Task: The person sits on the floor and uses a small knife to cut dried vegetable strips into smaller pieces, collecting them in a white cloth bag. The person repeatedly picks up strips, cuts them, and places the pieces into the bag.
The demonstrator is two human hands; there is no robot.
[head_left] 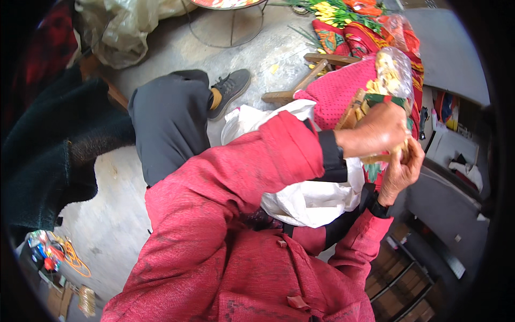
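Observation:
My left hand [375, 131], at the end of the sleeve reaching across from the left, is closed over a small pale yellowish piece [399, 145], partly hidden by my fingers. My right hand [403, 166] is just below it, fingers curled around the same piece. Behind them are brown, board-like pieces [352, 107] with a dark green item [391, 100]. A clear plastic bag of pale yellow bits [387, 70] lies just above, by a pink dotted cloth [331, 102]. A white woven sack [303, 201] spreads beneath my arms.
Wooden legs [276, 96], patterned red cloths [357, 40] and yellow flowers [327, 11] lie ahead. A wire stand [230, 35] and plastic sheeting [123, 29] are farther off. Dark fabric [48, 150] lies left, a grey surface [445, 53] right.

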